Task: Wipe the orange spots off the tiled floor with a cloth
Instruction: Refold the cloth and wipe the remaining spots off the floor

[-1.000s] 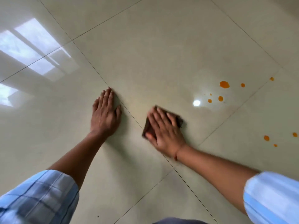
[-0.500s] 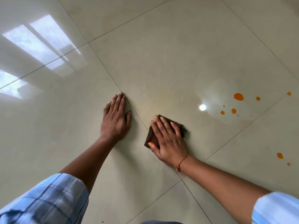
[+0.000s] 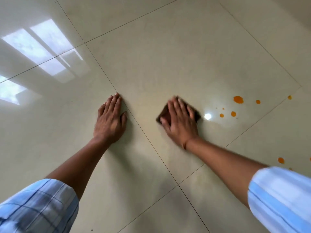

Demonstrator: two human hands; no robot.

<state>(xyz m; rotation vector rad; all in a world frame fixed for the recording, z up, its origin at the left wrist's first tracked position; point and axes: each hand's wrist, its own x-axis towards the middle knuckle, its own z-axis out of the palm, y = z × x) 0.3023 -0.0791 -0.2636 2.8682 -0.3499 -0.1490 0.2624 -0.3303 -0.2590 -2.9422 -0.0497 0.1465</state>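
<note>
My right hand lies flat on a folded dark brown cloth and presses it onto the glossy beige tiled floor; the hand is motion-blurred. Only the cloth's edges show around my fingers. Just right of the cloth lies a cluster of orange spots: the largest, two mid-sized ones and smaller dots. Another orange spot lies on the adjacent tile at the right edge. My left hand rests palm-down on the floor, fingers together, holding nothing.
Dark grout lines cross the floor; one runs diagonally between my hands. A bright window reflection lies on the tiles at the left, and a small light glare sits beside the cloth. Plaid sleeves fill both lower corners.
My right hand has slid the cloth to the right, away from the grout line and closer to the orange spots. My left hand stays planted. The view has shifted slightly.
</note>
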